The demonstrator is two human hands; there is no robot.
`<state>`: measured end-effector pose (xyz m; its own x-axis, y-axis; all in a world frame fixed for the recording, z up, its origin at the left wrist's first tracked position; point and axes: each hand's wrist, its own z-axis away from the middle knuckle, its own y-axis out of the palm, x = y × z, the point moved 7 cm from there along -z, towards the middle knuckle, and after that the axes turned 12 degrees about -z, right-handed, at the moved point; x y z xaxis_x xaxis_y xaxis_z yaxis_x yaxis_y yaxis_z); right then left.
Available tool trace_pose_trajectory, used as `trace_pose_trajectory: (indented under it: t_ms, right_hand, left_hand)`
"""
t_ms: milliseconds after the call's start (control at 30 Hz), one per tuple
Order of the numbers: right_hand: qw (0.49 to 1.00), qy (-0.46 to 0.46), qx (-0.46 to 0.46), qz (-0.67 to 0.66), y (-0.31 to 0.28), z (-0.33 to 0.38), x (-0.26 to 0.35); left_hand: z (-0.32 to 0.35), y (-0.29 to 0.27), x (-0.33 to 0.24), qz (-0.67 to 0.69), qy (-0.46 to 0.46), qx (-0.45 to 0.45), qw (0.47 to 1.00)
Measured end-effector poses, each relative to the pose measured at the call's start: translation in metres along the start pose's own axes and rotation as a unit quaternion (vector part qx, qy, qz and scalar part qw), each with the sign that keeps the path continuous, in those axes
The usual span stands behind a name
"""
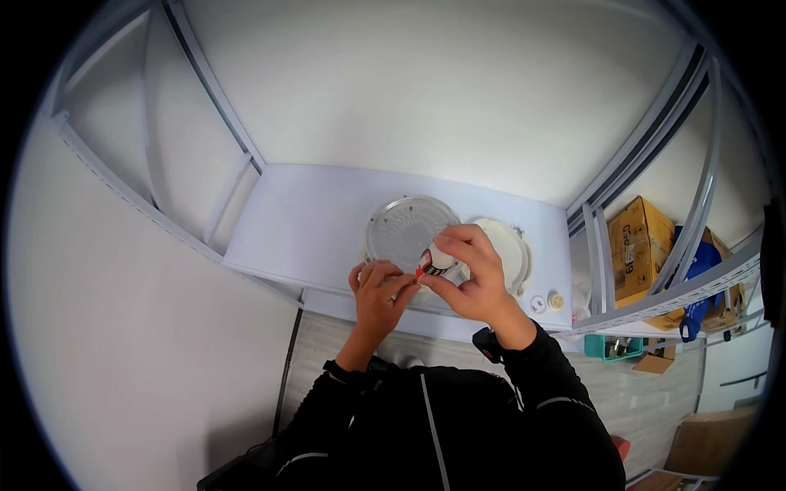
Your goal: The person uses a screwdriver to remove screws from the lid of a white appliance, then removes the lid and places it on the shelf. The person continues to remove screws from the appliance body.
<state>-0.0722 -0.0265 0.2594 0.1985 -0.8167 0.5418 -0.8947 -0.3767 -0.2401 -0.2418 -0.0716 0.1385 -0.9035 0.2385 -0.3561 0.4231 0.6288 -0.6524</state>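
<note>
Holding a small white bottle (pixel 440 260) with a red tip over the white bench (pixel 311 221): right hand (pixel 475 282) fingers wrapped around it, left hand (pixel 378 290) fingertips pinching at the tip. Best to keep the bottle steady above the round clear cover (pixel 401 225).

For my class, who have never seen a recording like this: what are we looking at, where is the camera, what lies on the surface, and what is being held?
There is no machine here: a person works with two bare hands. The one picture comes from a wide fisheye camera on the person's head, looking down, so straight edges bend. On the white table lie a round clear disc, a round white disc and two small round parts. The right hand holds a small white tube with a red tip; the left hand pinches at that tip.
</note>
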Motion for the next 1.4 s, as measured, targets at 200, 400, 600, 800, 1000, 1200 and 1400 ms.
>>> trace_pose_trajectory:
  t_ms: [200,400,600,800,1000,1200,1400]
  right_hand:
    - [0.999,0.049,0.014,0.015,0.005,-0.010,0.000]
    - [0.996,0.075,0.009,-0.047,0.008,-0.017,0.003]
    - [0.999,0.031,0.016,0.015,0.007,-0.014,0.005]
    - [0.998,0.045,0.001,-0.035,0.009,-0.021,0.009]
    - [0.999,0.046,-0.018,0.006,0.005,-0.017,0.007]
    - [0.999,0.031,-0.010,-0.022,0.002,-0.020,0.008]
    - [0.999,0.013,-0.029,0.001,0.000,-0.016,0.008]
  left_hand:
    - [0.000,-0.001,0.001,0.003,-0.008,-0.002,1.000]
    - [0.000,0.001,0.003,0.005,-0.011,0.003,1.000]
    - [0.002,-0.001,0.001,0.004,-0.005,0.002,1.000]
    - [0.004,0.000,0.002,0.019,-0.009,0.013,1.000]
    - [0.004,0.001,0.000,0.019,-0.013,0.008,1.000]
    - [0.007,0.004,0.000,0.024,-0.030,0.016,0.999]
    - [0.010,0.013,-0.001,0.025,-0.031,0.032,0.999]
